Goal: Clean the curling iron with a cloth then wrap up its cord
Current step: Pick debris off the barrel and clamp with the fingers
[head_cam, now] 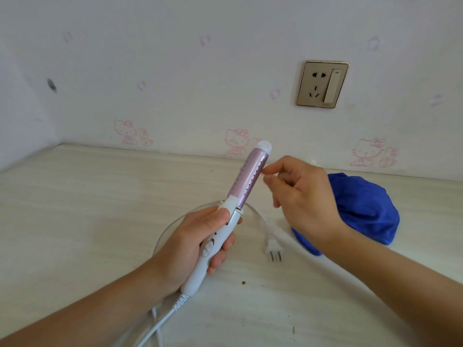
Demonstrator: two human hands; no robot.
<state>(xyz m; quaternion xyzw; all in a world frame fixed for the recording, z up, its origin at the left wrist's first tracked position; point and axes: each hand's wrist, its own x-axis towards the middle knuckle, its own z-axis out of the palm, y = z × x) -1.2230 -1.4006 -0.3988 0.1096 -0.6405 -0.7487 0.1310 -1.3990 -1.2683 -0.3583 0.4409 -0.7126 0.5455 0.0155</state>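
Our left hand (pixel 195 242) grips the curling iron (pixel 248 177), right hand (pixel 300 196) loosely curled, empty; slack cord (pixel 263 224) could snag, jerking it loose.

Bright, even light, slightly soft picture.
Only faint shadows on the table (pixel 75 209) under the right hand (pixel 300 196) at 4 o'clock; the wall (pixel 175 71) washes pale at 12 o'clock; straight edges bow near 9 o'clock.

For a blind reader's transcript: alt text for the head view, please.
A person's left hand grips the white handle of a pink-barrelled curling iron, tip raised, while the right hand is by the barrel, fingers loosely curled. Its unplugged plug and a blue cloth lie on the pale table below a wall socket.
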